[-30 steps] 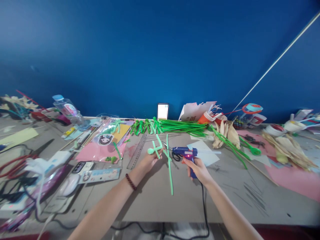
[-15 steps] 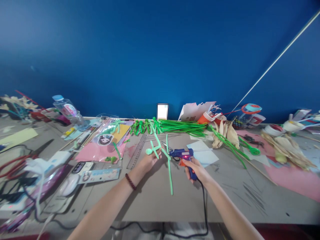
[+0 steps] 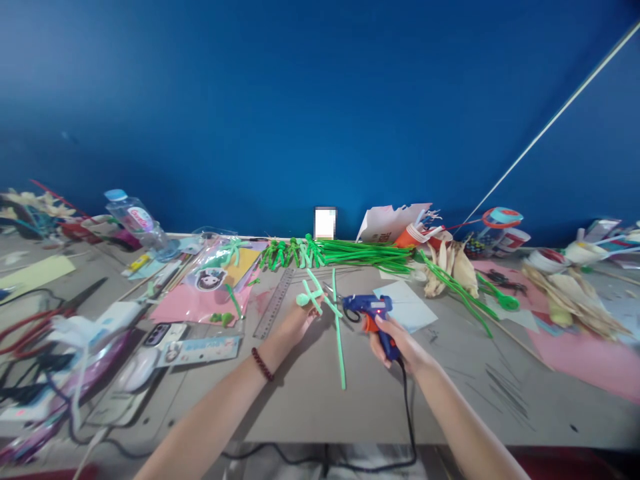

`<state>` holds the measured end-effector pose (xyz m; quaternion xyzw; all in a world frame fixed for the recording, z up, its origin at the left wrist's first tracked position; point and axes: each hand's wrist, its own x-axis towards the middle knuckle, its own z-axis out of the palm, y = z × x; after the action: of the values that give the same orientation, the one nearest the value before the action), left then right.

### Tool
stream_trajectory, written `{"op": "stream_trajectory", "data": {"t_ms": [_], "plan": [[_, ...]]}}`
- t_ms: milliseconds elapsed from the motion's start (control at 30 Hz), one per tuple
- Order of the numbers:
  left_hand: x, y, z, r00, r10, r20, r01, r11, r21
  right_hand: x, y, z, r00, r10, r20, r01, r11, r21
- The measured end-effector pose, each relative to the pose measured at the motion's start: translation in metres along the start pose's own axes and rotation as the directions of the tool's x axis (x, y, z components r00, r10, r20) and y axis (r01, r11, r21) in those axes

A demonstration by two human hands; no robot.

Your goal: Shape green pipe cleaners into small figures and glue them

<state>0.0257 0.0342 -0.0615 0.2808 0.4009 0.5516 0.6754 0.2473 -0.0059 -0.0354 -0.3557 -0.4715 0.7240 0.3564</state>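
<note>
Between the fingers of my left hand (image 3: 301, 322) is a light green pipe-cleaner figure (image 3: 313, 295), with a round end at its left and several short arms. My right hand (image 3: 397, 340) is wrapped round a blue glue gun (image 3: 369, 308) with an orange trigger and a small red light. Its nozzle points left, a short way from the figure. A straight light green pipe cleaner (image 3: 341, 353) lies on the table between my hands. Beside the nozzle lie scissors (image 3: 353, 316), partly covered by the gun.
Behind my hands lie bundled green pipe cleaners (image 3: 367, 255). A ruler (image 3: 275, 303) and a plastic bag (image 3: 213, 273) are on the left, with a bottle (image 3: 137, 220) further back. Corn husks (image 3: 453, 267) sit right. The gun's black cord (image 3: 411, 413) hangs over the front edge.
My right hand has drawn the glue gun a little to the right, away from the figure. My left hand has turned the pipe-cleaner figure slightly and shifted it a bit right.
</note>
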Motion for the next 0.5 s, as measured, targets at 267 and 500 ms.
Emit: {"op": "stream_trajectory", "data": {"t_ms": [267,500], "plan": [[-0.006,0.011,0.008,0.998,-0.021,-0.051,0.018,0.998,-0.067,-0.011,-0.014,-0.016,0.987,-0.161,0.001,0.157,0.966,0.204],[0.009,-0.007,-0.008,1.0,-0.001,-0.03,-0.001,0.997,-0.075,-0.043,-0.016,-0.037,0.993,-0.007,-0.12,0.022,0.992,0.128]]}}
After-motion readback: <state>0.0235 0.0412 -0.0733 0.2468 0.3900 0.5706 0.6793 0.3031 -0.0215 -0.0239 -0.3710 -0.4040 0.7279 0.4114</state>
